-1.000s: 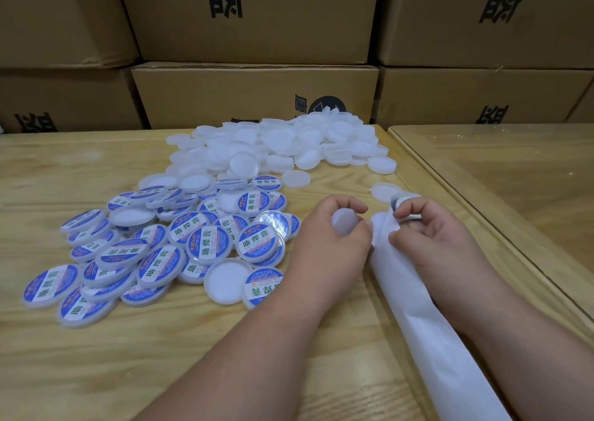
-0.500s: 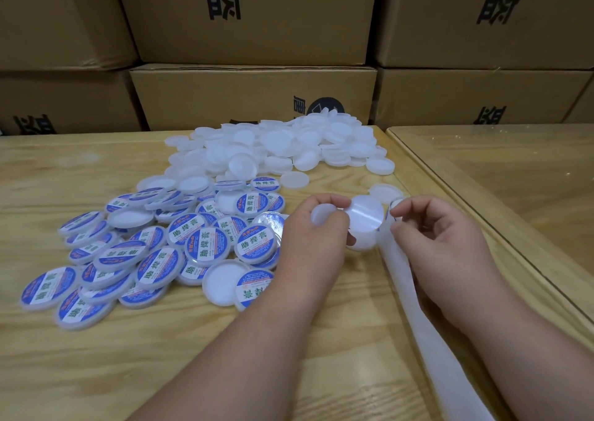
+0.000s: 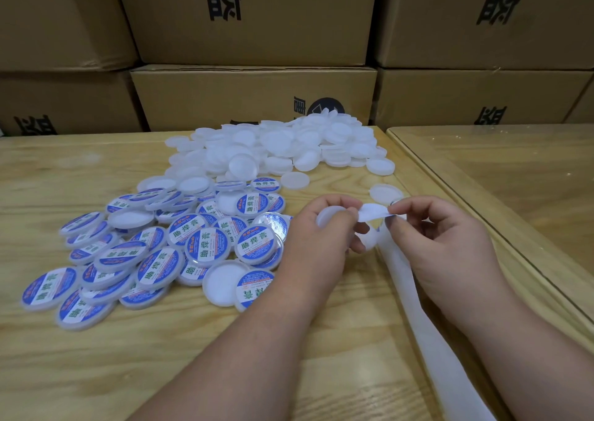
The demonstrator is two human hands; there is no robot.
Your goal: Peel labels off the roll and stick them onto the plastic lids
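Label (image 3: pixel 373 212) in head view: white back showing, printed face hidden, pinched by right hand (image 3: pixel 440 244) fingertips just beside the blank lid (image 3: pixel 331 217) gripped in left hand (image 3: pixel 316 247). Lid mostly covered by fingers. Backing strip (image 3: pixel 414 295) runs toward the camera, cut off at bottom edge; roll itself not visible. Labelled lids (image 3: pixel 205 244) left on table (image 3: pixel 96 372), blank pile (image 3: pixel 276 147) behind.
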